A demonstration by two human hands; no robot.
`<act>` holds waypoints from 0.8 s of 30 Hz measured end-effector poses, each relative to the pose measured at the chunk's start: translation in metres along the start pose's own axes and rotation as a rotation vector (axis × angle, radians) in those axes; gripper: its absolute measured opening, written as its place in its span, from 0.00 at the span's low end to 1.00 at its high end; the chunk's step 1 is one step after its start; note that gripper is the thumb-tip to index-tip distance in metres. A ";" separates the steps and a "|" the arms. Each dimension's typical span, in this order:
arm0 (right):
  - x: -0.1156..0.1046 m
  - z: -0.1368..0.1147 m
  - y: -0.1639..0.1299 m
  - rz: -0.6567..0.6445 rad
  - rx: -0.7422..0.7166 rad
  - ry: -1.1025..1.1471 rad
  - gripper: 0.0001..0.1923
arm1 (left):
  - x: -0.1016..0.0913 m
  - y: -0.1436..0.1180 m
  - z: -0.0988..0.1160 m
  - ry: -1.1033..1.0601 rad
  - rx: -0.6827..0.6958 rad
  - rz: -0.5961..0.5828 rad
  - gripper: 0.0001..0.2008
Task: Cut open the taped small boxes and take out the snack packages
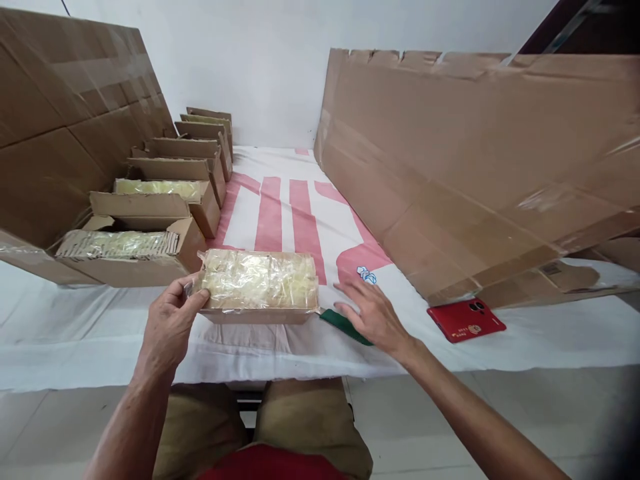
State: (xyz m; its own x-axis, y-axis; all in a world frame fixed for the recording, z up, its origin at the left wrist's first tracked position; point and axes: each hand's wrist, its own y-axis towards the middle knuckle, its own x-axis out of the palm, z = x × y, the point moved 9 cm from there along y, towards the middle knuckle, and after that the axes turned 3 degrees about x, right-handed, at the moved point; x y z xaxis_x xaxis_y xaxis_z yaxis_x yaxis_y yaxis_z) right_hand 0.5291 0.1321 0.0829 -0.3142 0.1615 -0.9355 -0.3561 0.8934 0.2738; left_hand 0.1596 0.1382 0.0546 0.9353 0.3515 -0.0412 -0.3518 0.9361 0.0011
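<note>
White cloth (100, 333) covered the table; the left hand (170, 327) gripped the box's (260, 287) left end, its long axis running rightward toward the right hand (373, 313), spread open, fingers over a green comb (343, 327).

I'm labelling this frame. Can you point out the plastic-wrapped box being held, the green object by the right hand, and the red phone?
Plastic-wrapped cardboard box of pale yellow contents (259, 280): head view, top film.
Flat green object (336, 321): head view, exposed left end.
Red phone (466, 320): head view, back cover.
</note>
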 end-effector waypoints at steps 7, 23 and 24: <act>-0.024 -0.039 0.078 -0.110 -0.261 0.259 0.26 | 0.010 -0.003 0.005 -0.226 -0.047 -0.035 0.28; -0.006 0.000 0.118 0.063 0.210 0.814 0.18 | -0.017 -0.033 0.008 -0.191 0.088 -0.199 0.13; -0.001 0.005 0.122 0.047 0.265 0.805 0.18 | -0.017 -0.034 0.008 -0.191 0.081 -0.225 0.16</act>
State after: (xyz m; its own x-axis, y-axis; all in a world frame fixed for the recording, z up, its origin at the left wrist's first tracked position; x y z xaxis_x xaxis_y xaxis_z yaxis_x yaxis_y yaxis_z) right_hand 0.4901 0.2427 0.1164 -0.8900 -0.0566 -0.4525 -0.1402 0.9782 0.1534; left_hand 0.1560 0.1009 0.0635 0.9825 0.1242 0.1388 -0.1378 0.9860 0.0933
